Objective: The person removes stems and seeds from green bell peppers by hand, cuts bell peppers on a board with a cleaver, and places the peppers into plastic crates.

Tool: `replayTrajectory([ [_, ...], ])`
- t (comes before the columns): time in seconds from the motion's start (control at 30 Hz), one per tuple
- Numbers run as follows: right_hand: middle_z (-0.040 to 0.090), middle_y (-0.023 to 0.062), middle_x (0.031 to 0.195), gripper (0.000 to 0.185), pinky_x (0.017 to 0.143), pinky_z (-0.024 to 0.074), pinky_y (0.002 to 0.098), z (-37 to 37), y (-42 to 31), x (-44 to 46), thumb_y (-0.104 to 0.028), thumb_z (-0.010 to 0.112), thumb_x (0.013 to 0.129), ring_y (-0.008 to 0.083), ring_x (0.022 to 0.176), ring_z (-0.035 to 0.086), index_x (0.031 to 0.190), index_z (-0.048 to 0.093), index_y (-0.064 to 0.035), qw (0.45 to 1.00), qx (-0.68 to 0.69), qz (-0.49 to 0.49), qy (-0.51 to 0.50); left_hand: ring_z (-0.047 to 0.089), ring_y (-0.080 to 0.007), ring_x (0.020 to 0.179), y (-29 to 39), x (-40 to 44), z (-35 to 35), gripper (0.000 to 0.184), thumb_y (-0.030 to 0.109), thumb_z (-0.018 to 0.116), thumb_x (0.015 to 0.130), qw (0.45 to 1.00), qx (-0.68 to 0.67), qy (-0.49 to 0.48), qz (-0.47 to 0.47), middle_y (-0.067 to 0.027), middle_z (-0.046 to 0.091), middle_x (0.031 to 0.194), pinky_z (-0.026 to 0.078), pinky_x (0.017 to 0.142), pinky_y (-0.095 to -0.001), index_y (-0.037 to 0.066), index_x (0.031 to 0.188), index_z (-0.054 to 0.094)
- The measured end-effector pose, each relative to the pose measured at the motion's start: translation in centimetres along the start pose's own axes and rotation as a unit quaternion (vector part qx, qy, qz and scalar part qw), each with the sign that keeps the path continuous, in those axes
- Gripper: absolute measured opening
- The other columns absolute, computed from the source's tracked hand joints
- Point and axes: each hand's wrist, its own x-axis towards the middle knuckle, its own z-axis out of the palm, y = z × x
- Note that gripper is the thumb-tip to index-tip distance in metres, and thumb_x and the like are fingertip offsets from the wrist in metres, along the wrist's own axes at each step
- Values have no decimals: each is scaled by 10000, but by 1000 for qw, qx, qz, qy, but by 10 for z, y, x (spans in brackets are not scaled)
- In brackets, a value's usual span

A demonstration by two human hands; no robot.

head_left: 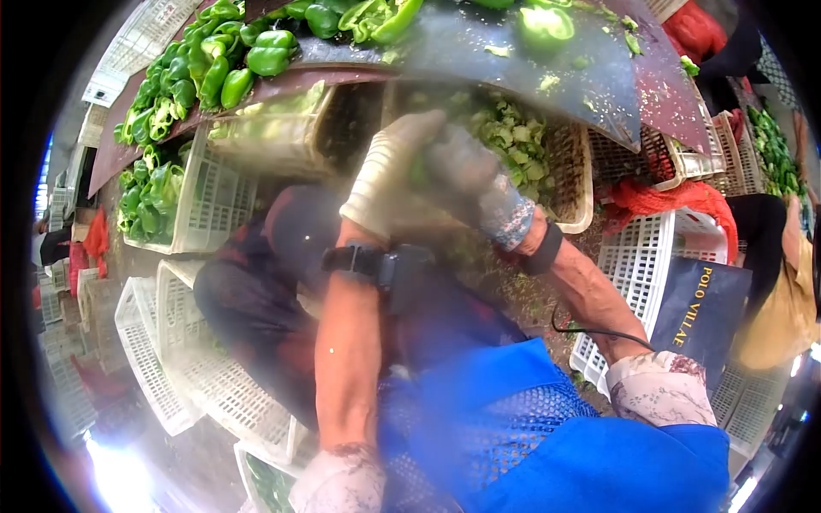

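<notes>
Both hands are close together below the board's near edge, blurred by haze on the lens. My left hand (404,141), in a whitish glove with a ribbed cuff, has its fingers curled towards the other hand. Pressed up beside it, my right hand (469,164), in a greyish glove, is also closed. A faint green patch shows between them, but what they grip is hidden. Under and beyond them, a crate (583,184) holds pale green pepper scraps (517,141). Whole and opened green peppers (269,53) are heaped on the dark board (590,77).
At left stands a white crate (192,201) of green peppers, with a scrap-filled crate (286,137) beside it. Stacked white crates (227,393) lie lower left. A dark bag (697,299) leans by a white crate (629,256) and red netting (676,205) at right. Another person's sleeve (787,295) is far right.
</notes>
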Motion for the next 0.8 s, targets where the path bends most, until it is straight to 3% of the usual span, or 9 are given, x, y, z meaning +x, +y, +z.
replayTrajectory([
  [0.1,589,113,910,368,607,513,367,10,-3,-7,-137,664,778,288,762,607,1110,572,-8,999,34,14,0,585,-108,723,11,-10,13,236,374,704,851,998,-54,-1,-37,14,634,828,487,668,-258,146,911,695],
  [0.17,603,147,967,366,715,523,382,6,-5,-3,-110,700,763,305,852,605,1101,588,-23,992,118,40,2,592,-117,713,4,-5,10,232,368,708,849,997,-57,-6,-41,10,637,809,492,671,-260,143,906,695],
  [0.3,615,151,1010,398,782,526,400,5,-8,-3,-127,709,745,324,931,611,1106,590,-8,980,185,72,-13,602,-129,698,20,-12,16,232,363,719,841,940,-242,68,-230,-3,645,794,507,660,-277,141,903,695],
  [0.43,612,114,961,396,742,534,381,4,-20,-1,-75,729,736,269,876,610,1105,589,-38,974,193,119,27,597,-132,695,-16,10,-1,251,379,711,846,991,-90,33,-97,-5,645,805,501,617,-298,135,903,693],
  [0.5,618,83,964,368,732,535,367,4,-18,-3,-89,729,773,230,877,613,1110,588,-44,992,49,103,-49,598,-134,711,-24,19,-5,263,377,703,850,1000,-6,24,-20,-4,642,814,493,630,-292,121,908,693],
  [0.6,621,95,986,293,717,531,355,-6,-23,-5,-99,705,806,216,895,615,1077,603,-53,982,160,100,20,592,-140,764,-12,12,-3,292,362,690,858,993,114,-2,16,-9,639,842,476,696,-280,84,944,699],
  [0.63,621,109,997,273,713,531,359,0,-24,-14,-95,696,807,227,895,619,1061,606,-51,964,219,147,7,588,-142,784,-10,10,-2,305,358,687,860,987,160,-13,31,-11,638,853,470,721,-277,70,959,700],
  [0.77,629,144,988,226,699,535,371,33,-15,-49,-67,676,794,271,868,634,1011,616,-45,837,469,277,-40,563,-141,845,-10,4,4,366,366,688,851,966,244,-36,70,-23,639,889,444,791,-280,40,1017,697],
  [0.8,634,144,972,217,693,536,368,35,-7,-50,-64,670,799,272,850,638,1009,617,-44,866,432,244,-67,565,-140,823,-10,4,3,370,378,689,851,970,230,-36,68,-23,637,882,450,774,-281,43,1007,696],
])
